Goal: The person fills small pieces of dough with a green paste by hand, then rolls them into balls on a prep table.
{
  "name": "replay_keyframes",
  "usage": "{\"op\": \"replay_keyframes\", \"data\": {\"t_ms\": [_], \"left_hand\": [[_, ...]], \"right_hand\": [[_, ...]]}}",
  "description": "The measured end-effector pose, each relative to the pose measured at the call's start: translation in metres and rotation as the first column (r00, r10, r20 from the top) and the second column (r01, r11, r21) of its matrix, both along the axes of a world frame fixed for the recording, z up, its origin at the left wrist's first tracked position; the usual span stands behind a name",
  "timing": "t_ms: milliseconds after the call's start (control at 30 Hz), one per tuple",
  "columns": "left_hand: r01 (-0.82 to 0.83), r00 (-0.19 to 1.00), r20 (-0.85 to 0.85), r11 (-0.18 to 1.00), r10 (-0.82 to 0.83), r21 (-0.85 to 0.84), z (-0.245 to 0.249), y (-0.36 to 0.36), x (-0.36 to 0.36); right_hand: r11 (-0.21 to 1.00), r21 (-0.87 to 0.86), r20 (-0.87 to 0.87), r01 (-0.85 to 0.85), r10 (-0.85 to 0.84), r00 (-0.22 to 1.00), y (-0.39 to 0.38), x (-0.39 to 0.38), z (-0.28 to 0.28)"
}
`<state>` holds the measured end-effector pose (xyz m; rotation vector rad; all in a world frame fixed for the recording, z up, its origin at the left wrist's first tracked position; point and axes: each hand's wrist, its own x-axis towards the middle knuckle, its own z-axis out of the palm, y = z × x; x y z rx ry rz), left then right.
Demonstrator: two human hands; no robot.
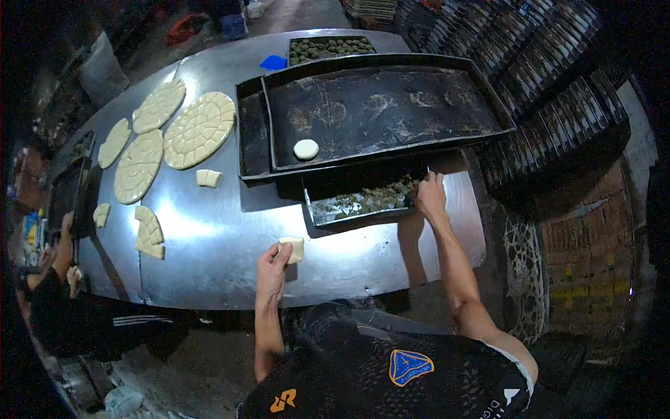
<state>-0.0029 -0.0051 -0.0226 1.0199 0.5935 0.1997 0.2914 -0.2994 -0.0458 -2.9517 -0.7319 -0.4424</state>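
My left hand [271, 271] pinches a flat, pale square piece of dough [292, 249] between thumb and fingers, just above the metal table near its front edge. My right hand [430, 194] reaches into the right end of a small tray of crumbly brownish-green filling [370, 202]. Its fingers are drawn together at the filling, and what they hold is hidden. Behind that tray stands a large dark baking tray [391, 105], with one round white dough piece [306, 149] in its near left corner.
Several scored dough rounds [200, 130] and cut dough pieces [209, 178] lie left on the steel table [202, 237]. A tray of dark balls [331, 47] and a blue scraper [274, 63] sit behind. Stacked trays [558, 133] stand right. Another person's hand [66, 227] is at far left.
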Motion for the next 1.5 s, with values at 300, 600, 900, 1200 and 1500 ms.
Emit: {"op": "replay_keyframes", "data": {"t_ms": [300,600,900,1200,1500], "left_hand": [[-0.057,0.998,0.007,0.975,0.060,-0.217,0.005,-0.018,0.045],[0.074,0.997,0.033,0.980,-0.069,-0.182,0.003,-0.045,0.073],[0.083,0.993,0.101,0.959,-0.057,-0.271,0.031,-0.026,0.052],[-0.138,0.990,0.089,0.916,0.112,0.377,0.035,-0.042,0.047],[0.042,0.989,0.137,0.989,-0.062,0.144,0.031,-0.026,0.017]], "right_hand": [[0.997,-0.078,-0.155,-0.007,-0.005,0.988,0.004,0.024,-0.017],[0.699,0.611,-0.197,-0.372,0.589,0.784,0.120,-0.125,0.074],[0.565,0.815,-0.487,-0.126,0.788,0.377,0.121,-0.121,0.058],[0.455,0.844,-0.246,-0.283,0.797,0.551,0.143,-0.135,0.088],[0.445,0.883,-0.322,-0.148,0.806,0.497,0.145,-0.142,0.071]]}}
